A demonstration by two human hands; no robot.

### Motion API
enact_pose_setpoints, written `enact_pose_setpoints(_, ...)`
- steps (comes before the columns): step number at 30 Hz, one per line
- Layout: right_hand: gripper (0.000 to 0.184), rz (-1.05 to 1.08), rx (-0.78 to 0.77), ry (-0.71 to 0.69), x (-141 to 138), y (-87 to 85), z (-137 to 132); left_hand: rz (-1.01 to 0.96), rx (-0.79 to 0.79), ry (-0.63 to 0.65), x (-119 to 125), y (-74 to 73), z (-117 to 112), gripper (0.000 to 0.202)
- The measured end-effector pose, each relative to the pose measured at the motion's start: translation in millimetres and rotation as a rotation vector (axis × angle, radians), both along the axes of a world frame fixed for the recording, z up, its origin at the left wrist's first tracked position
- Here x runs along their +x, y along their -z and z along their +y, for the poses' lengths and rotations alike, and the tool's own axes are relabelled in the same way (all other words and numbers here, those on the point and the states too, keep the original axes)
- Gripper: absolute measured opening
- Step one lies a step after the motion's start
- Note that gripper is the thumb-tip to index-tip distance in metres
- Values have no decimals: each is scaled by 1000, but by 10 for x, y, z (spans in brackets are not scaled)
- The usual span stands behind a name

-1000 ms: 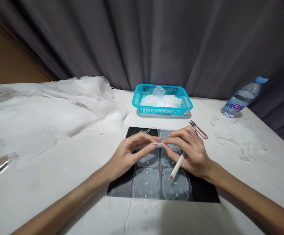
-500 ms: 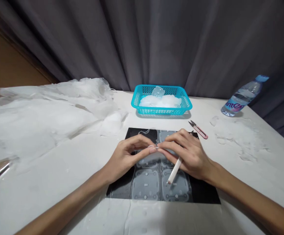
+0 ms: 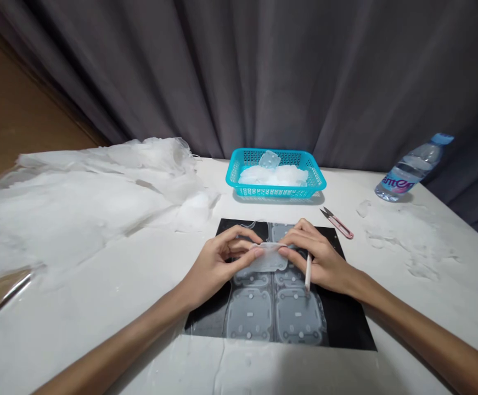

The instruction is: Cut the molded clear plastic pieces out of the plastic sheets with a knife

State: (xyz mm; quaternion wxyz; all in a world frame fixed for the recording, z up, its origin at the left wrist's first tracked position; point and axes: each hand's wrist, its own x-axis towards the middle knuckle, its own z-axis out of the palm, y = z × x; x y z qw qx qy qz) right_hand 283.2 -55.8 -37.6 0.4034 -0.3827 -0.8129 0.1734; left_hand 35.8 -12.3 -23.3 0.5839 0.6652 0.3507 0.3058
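Observation:
My left hand (image 3: 226, 255) pinches the left edge of a small translucent rounded-square sheet (image 3: 270, 258) between thumb and fingers. The sheet's right edge is in the thumb and fingertips of my right hand (image 3: 321, 255). A slim white pen-like tool (image 3: 308, 271) is also tucked in my right hand, its lower end pointing down. Below both hands lies a black mat (image 3: 348, 318). On it rests a clear moulded sheet (image 3: 250, 312) with several rounded-square panels carrying small holes and slots; its far part is partly hidden by my hands.
Behind the mat stands a turquoise basket (image 3: 277, 192) of translucent pieces. Pink thread snips (image 3: 339, 224) lie to its right. A water bottle (image 3: 409, 170) stands at the back right, near clear scraps (image 3: 411, 233). A large pile of translucent sheets (image 3: 86, 203) covers the left side.
The small sheet, seen edge-on before, now faces me with its flat side showing. My right hand has shifted slightly right, and the white tool has swung nearly upright.

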Motion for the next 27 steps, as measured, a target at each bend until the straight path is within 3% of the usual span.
enact_pose_setpoints(7, 16, 61, -79, 3, -16, 27, -14, -12, -28, 14, -14, 45, 33, 21)
enact_pose_setpoints(14, 1, 112, 17, 73, -43, 60, 11, -89, -48, 86, -31, 85, 109, 23)
enact_pose_setpoints(19, 8, 165, 97, 51, -169, -43, -62, -9, 65, 92, -28, 22, 30, 19)
enact_pose_setpoints(23, 10, 191, 139, 53, -233, -141, -114, 57, 266, 129, -57, -35, -37, 9)
enact_pose_setpoints(26, 4, 186, 170, 109, -174, -158, -107, 89, 380, 101, -98, -36, -51, 6)
enact_pose_setpoints(27, 11, 183, 174, 147, -139, -149, -99, 93, 385, 94, -111, -32, -49, 6)
